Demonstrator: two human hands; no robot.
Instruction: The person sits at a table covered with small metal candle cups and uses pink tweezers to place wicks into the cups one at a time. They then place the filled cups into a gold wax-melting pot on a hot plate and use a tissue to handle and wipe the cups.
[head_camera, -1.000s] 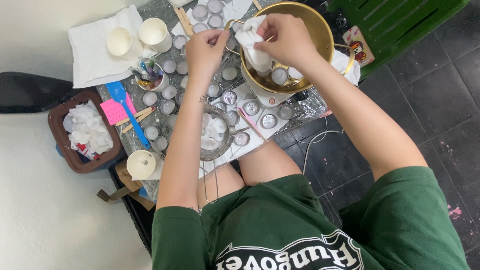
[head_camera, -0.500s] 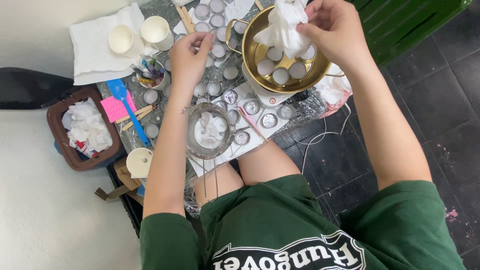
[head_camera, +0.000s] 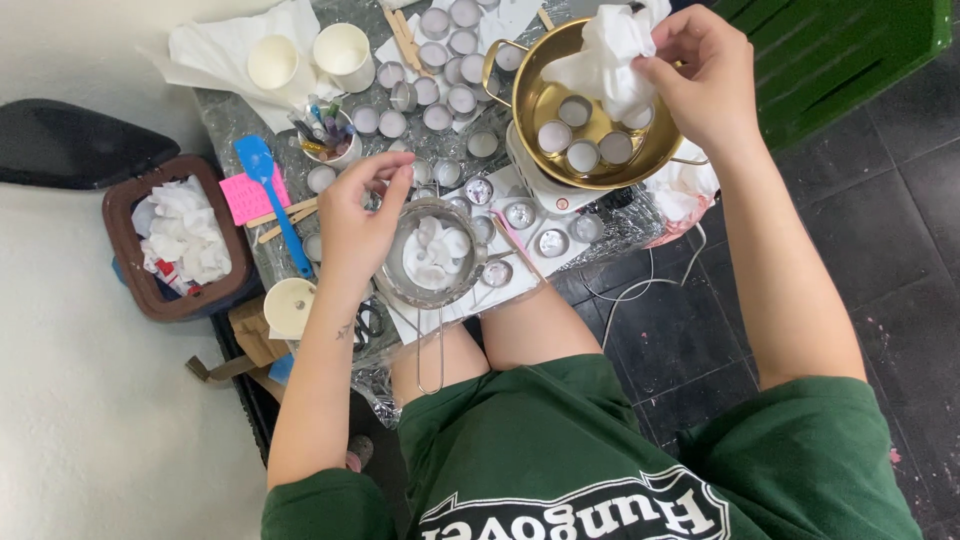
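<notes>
My right hand (head_camera: 700, 75) grips a crumpled white tissue (head_camera: 608, 55) above a brass-coloured pan (head_camera: 530, 110) that holds several small round cups of white wax. My left hand (head_camera: 355, 215) hovers beside a metal sieve bowl (head_camera: 435, 255) with white lumps in it, thumb and forefinger pinched near a small metal cup. Several little tin cups (head_camera: 445, 95) lie spread across the foil-covered table between the pan and the sieve.
A brown bin (head_camera: 150, 290) of used tissues stands at the left. Two paper cups (head_camera: 340, 50) rest on white paper at the back, a third (head_camera: 290, 305) near my left forearm. A blue spatula (head_camera: 270, 195), pink note and wooden sticks lie beside it. A cable trails on the dark floor.
My right hand has lifted the tissue up out of the pan toward its far rim. My left hand has come down from the pan's edge to the sieve bowl.
</notes>
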